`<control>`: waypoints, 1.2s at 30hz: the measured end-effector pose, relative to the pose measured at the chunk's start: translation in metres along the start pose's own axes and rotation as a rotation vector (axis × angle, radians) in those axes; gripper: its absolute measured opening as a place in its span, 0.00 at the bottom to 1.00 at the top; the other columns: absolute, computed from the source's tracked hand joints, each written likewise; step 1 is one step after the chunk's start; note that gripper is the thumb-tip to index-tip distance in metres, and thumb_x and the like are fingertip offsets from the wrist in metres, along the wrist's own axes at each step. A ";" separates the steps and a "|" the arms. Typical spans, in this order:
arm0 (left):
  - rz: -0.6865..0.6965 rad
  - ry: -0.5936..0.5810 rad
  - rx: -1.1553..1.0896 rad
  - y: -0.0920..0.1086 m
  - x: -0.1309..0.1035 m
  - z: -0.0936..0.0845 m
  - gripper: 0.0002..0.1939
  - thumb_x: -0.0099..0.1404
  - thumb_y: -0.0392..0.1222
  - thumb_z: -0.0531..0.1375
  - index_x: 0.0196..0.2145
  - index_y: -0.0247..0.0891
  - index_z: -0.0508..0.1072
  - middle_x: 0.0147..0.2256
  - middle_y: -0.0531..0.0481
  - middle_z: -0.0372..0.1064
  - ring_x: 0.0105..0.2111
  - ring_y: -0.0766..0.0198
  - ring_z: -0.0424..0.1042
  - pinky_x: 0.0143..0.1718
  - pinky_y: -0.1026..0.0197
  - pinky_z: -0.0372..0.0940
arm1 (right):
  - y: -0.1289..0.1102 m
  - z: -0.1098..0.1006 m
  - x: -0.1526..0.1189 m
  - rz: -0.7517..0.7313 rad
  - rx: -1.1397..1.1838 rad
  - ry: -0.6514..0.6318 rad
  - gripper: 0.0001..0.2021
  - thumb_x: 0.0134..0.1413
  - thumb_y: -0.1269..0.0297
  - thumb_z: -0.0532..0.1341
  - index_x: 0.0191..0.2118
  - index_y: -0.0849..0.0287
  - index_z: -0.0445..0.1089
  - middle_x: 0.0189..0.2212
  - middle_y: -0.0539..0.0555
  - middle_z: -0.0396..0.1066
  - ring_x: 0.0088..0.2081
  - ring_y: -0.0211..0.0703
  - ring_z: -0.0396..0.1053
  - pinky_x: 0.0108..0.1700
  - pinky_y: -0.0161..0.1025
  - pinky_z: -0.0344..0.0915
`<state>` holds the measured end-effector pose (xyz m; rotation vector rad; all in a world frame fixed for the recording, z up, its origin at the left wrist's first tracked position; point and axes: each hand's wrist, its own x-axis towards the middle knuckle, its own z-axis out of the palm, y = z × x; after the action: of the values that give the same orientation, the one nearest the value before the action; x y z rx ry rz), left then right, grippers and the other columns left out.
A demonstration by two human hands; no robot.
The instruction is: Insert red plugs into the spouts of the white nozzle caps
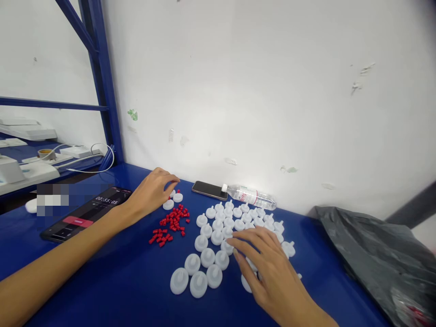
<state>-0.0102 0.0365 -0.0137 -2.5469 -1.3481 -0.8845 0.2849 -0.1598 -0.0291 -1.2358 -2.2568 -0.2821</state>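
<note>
My left hand (155,188) reaches past the phone with thumb and fingertips close together; anything between them is hidden. Just below its fingertips, a few white round pieces (168,205) stand, some with red tips on their stems. Nearer to me lies a scattered pile of small red caps (174,219). My right hand (267,259) hovers palm down over the right part of a large group of white discs with upright stems (207,257). Its fingers are spread, with nothing visible in them, and it covers several discs.
A phone showing a timer (85,215) lies under my left forearm. Near the wall are a dark phone (209,190) and a clear bottle (250,195) on its side. A grey plastic bag (368,245) sits at the right. Blue shelving (109,91) rises at the left.
</note>
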 end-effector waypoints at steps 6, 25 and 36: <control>0.161 -0.183 -0.006 0.020 -0.008 -0.005 0.15 0.72 0.43 0.51 0.43 0.42 0.79 0.40 0.47 0.78 0.44 0.56 0.72 0.44 0.58 0.66 | 0.001 0.007 -0.002 0.067 0.003 -0.137 0.17 0.69 0.68 0.57 0.58 0.43 0.69 0.51 0.48 0.75 0.56 0.48 0.69 0.65 0.61 0.57; 0.211 -0.445 0.148 0.022 -0.013 -0.001 0.16 0.72 0.34 0.49 0.30 0.39 0.73 0.37 0.45 0.70 0.33 0.59 0.72 0.29 0.60 0.54 | -0.002 0.003 0.002 0.020 0.047 0.003 0.14 0.65 0.71 0.60 0.53 0.50 0.70 0.44 0.49 0.77 0.47 0.45 0.76 0.61 0.58 0.63; 0.140 -0.374 0.132 0.021 -0.013 0.002 0.11 0.72 0.35 0.50 0.38 0.39 0.73 0.38 0.45 0.71 0.30 0.59 0.72 0.28 0.60 0.55 | 0.001 0.003 0.000 0.029 0.092 -0.034 0.14 0.67 0.72 0.58 0.55 0.52 0.66 0.48 0.54 0.73 0.50 0.47 0.73 0.50 0.46 0.74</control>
<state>0.0018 0.0155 -0.0191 -2.7507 -1.2410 -0.2917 0.2842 -0.1581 -0.0320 -1.2332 -2.2520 -0.1452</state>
